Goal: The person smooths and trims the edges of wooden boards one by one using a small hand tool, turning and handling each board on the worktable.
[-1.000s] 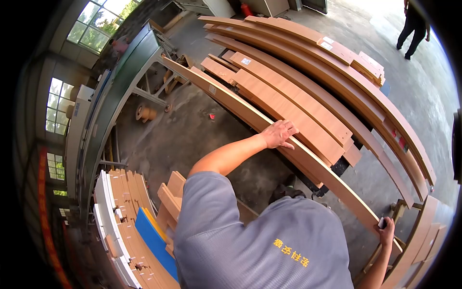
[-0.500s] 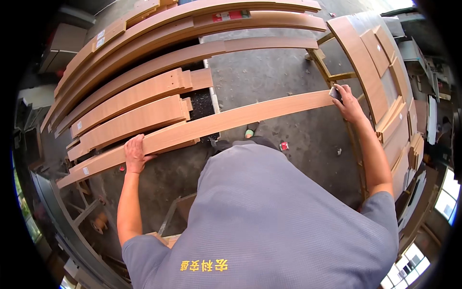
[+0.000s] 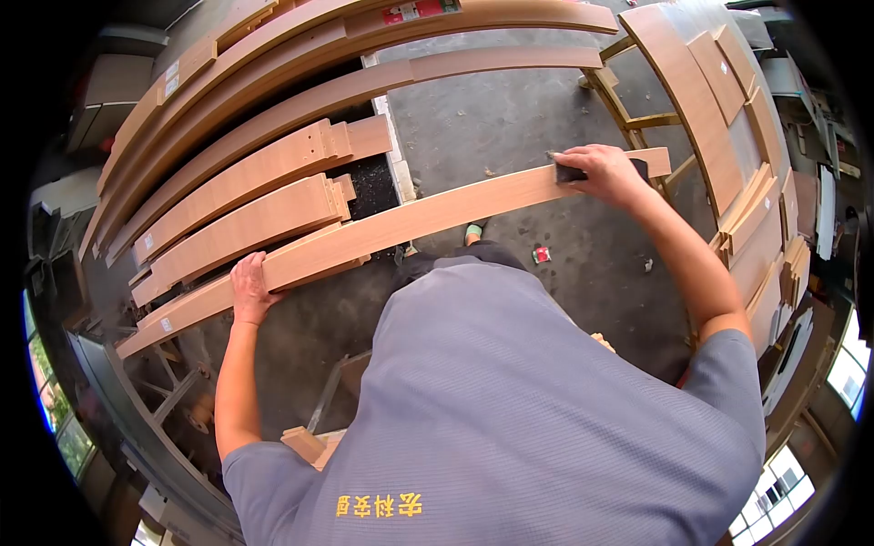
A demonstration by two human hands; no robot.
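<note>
A long, narrow wooden board (image 3: 428, 215) runs across in front of me, from the stack at the left to past my right hand. My left hand (image 3: 250, 288) is closed around its edges, with the thumb underneath on the near side. In my right hand (image 3: 605, 173) is a dark sanding block (image 3: 572, 173), pressed on the board's upper edge short of its right end. The fingers lie over the block, partly hiding it.
Stacked wooden boards (image 3: 246, 218) fill the left on a rack. Panels and strips (image 3: 746, 209) lie on a stand (image 3: 651, 120) at the right. A small red packet (image 3: 542, 255) is on the floor. A metal frame (image 3: 164, 428) stands at lower left.
My right hand has slid left along the board with the block, away from the right end. The left hand keeps its hold on the board.
</note>
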